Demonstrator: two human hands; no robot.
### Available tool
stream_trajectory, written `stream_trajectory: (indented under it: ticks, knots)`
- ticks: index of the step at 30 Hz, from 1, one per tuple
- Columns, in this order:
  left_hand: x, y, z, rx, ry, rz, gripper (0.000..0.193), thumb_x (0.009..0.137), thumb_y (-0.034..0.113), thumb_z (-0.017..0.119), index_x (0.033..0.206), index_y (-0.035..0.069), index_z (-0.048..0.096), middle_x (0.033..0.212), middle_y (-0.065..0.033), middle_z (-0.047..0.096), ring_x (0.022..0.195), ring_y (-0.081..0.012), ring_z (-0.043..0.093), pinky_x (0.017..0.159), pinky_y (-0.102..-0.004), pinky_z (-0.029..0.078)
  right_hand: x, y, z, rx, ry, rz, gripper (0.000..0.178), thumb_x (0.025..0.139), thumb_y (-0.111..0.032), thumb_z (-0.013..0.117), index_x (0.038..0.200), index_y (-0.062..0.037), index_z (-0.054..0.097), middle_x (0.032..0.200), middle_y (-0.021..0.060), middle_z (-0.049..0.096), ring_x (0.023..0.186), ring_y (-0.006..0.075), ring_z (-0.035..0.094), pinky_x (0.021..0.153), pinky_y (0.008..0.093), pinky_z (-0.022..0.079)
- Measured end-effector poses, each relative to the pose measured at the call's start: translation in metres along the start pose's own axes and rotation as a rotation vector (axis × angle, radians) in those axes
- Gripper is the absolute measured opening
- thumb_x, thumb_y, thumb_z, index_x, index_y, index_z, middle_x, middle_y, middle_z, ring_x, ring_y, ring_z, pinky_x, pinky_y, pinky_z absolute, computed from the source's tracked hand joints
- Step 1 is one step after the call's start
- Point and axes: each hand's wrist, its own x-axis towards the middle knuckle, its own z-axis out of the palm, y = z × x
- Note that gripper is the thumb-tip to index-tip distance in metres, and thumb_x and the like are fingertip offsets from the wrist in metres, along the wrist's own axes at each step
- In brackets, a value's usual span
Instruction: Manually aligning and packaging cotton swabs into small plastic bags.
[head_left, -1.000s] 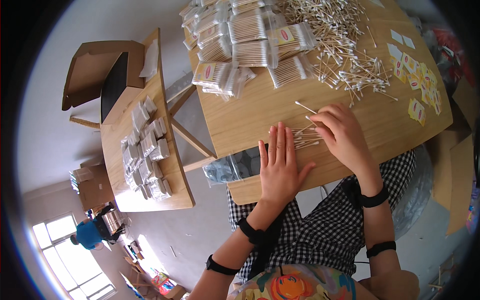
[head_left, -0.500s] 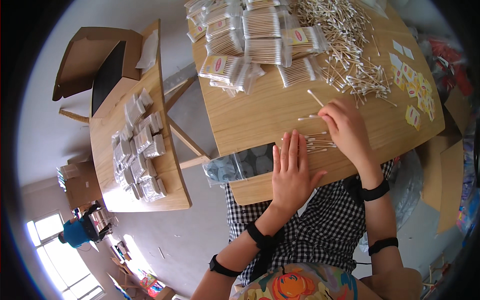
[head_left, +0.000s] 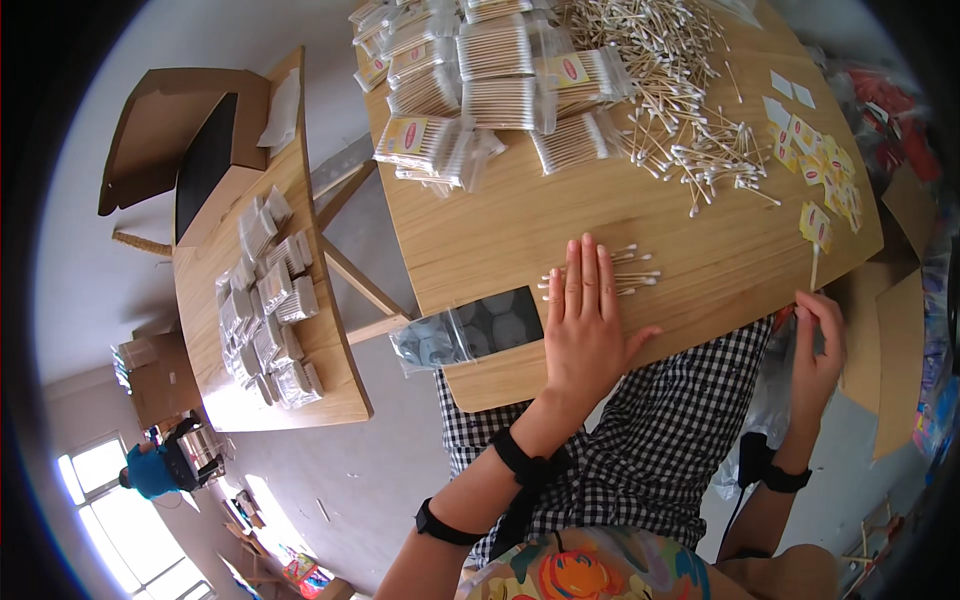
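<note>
My left hand (head_left: 583, 325) lies flat on the near part of the table, fingers straight, pressing on a small row of cotton swabs (head_left: 632, 274) whose white tips stick out to the right of the fingers. My right hand (head_left: 822, 340) is closed in a pinch at the table's right edge. From its fingertips a single cotton swab (head_left: 815, 268) points up toward the small yellow cards (head_left: 816, 228). Left of my left hand lies a clear plastic bag (head_left: 432, 340) partly over a dark rectangular piece (head_left: 505, 318).
Packed bags of swabs (head_left: 497, 102) are stacked at the table's far left, beside a loose swab heap (head_left: 665, 85). White and yellow cards (head_left: 822, 160) lie far right. A second table (head_left: 350, 392) holds filled bags (head_left: 270, 300) and an open cardboard box (head_left: 225, 130).
My right hand has moved right from the swabs by my left hand to the table's right edge, carrying a swab. My left hand stays flat. The view has shifted slightly.
</note>
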Motion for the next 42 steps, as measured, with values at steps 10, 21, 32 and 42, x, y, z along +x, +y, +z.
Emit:
stream_trajectory:
  ticks: [10,21,32,42]
  knots:
    - [0.019,0.002,0.003,0.080,0.019,0.000,0.111,0.084,0.067,0.060,0.153,-0.013,0.025,0.162,-0.0291,0.024,0.153,-0.0403,0.019,0.123,-0.0524,0.019,-0.078,0.195,-0.044,-0.176,-0.195,0.381,0.029,0.099,-0.008,0.059,0.127,-0.0055,0.062,0.122,0.0079,0.066,0.105,0.0186,0.061,0.093,0.0331,0.047]
    - [-0.008,0.010,0.001,0.040,-0.002,-0.019,0.112,0.083,0.069,0.060,0.153,-0.012,0.026,0.162,-0.0297,0.023,0.153,-0.0417,0.020,0.123,-0.0540,0.020,-0.016,0.033,0.017,0.085,0.134,0.154,0.032,0.096,-0.004,0.063,0.128,-0.0044,0.060,0.119,0.0095,0.064,0.102,0.0192,0.063,0.086,0.0309,0.050]
    - [-0.001,-0.028,-0.045,-0.463,0.201,-0.147,0.072,0.103,0.024,0.056,0.159,-0.002,0.019,0.163,-0.0245,0.026,0.153,-0.0373,0.022,0.124,-0.0526,0.015,0.021,-0.078,0.114,0.415,-0.235,-0.170,0.044,0.095,0.001,0.060,0.138,-0.0036,0.051,0.142,0.0168,0.055,0.131,0.0322,0.053,0.107,0.0399,0.045]
    - [-0.022,-0.040,-0.030,-1.121,0.312,-0.285,0.057,0.108,0.012,0.037,0.161,0.003,0.015,0.164,-0.0212,0.025,0.154,-0.0310,0.022,0.125,-0.0442,0.017,0.035,-0.080,0.144,0.298,-0.283,-0.329,0.036,0.095,0.003,0.059,0.131,-0.0053,0.060,0.131,0.0142,0.062,0.132,0.0352,0.053,0.108,0.0427,0.045]
